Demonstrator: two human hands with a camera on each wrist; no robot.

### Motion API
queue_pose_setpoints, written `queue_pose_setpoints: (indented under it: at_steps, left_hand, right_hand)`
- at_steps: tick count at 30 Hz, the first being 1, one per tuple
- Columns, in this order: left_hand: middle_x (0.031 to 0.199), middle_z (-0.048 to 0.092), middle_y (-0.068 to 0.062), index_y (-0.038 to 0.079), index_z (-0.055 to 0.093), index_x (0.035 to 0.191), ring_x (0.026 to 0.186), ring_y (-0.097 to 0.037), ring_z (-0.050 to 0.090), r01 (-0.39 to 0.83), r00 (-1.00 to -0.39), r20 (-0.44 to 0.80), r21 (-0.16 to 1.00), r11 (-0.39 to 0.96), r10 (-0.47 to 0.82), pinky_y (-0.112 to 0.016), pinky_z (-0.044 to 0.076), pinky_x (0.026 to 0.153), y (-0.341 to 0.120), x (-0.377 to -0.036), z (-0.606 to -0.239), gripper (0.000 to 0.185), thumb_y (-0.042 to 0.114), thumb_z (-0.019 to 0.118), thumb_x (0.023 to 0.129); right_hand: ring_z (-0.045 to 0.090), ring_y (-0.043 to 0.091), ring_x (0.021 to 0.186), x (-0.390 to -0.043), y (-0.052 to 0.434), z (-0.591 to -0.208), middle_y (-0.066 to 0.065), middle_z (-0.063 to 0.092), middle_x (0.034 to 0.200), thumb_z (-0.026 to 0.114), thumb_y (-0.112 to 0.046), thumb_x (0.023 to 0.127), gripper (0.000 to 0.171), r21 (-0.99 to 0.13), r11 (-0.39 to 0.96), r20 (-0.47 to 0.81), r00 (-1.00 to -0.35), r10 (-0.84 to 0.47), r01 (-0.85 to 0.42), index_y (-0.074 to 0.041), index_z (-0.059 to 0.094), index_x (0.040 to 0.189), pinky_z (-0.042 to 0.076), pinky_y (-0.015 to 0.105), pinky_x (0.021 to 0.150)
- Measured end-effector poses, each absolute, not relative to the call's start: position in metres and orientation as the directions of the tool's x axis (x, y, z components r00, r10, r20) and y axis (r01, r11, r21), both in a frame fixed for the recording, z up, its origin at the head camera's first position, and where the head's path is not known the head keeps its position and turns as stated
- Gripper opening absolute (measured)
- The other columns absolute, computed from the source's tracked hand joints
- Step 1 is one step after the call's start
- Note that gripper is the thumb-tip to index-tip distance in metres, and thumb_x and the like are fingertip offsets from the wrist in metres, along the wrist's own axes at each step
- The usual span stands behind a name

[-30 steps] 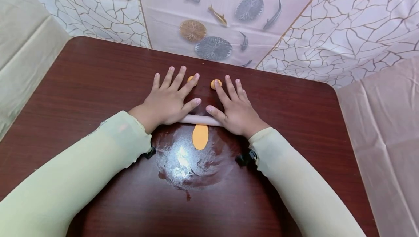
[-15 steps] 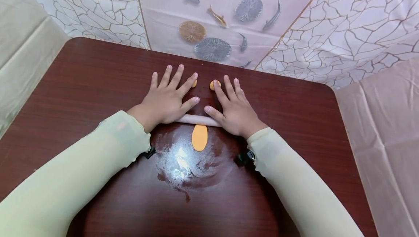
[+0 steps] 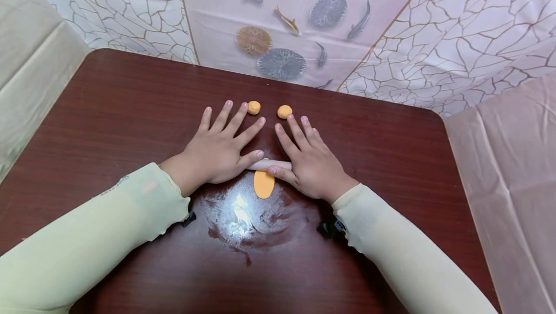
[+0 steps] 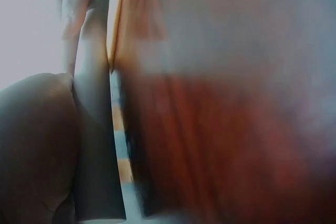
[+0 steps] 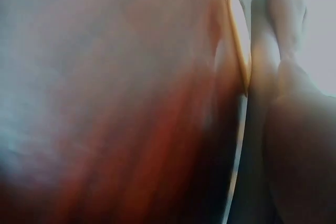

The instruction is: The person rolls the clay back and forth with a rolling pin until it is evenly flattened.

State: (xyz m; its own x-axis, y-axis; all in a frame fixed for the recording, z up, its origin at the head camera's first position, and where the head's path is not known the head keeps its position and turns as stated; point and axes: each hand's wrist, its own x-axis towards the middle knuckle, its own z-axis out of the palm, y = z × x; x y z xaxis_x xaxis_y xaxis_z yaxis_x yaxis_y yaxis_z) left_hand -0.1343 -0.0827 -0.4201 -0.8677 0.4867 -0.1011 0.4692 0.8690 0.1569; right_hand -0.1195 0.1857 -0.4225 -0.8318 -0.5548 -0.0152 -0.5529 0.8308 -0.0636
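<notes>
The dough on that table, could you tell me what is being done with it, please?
A person rolls a pin over a flat orange dough oval on a floured patch of the brown table. The left hand and right hand press flat on the pin's ends, fingers spread. Two small dough balls wait just past the fingertips.

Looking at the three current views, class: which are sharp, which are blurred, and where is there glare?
Head view: sharp, with a bright glare patch on the floured table just near the flat dough. Left wrist view: blurred throughout, the pin a dark soft bar. Right wrist view: equally out of focus, only the dough's orange edge reads clearly.
</notes>
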Motion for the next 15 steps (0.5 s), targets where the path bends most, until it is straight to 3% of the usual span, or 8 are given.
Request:
queue_pose_setpoints:
  at_steps: [15]
  left_hand:
    - [0.179,0.0,-0.007,0.039,0.001,0.169,0.165,-0.038,-0.002,0.536,-0.828,-0.094,0.161,0.829,0.553,-0.068,-0.002,0.128,-0.087,-0.092,-0.418,0.086,0.084,0.021,0.098]
  right_hand:
    - [0.009,0.04,0.164,-0.073,0.187,-0.419,0.01,0.004,0.178,0.035,-0.086,0.095,0.103,-0.042,0.783,-0.053,-0.782,-0.621,-0.62,-0.022,0.006,0.171,0.02,0.055,0.131]
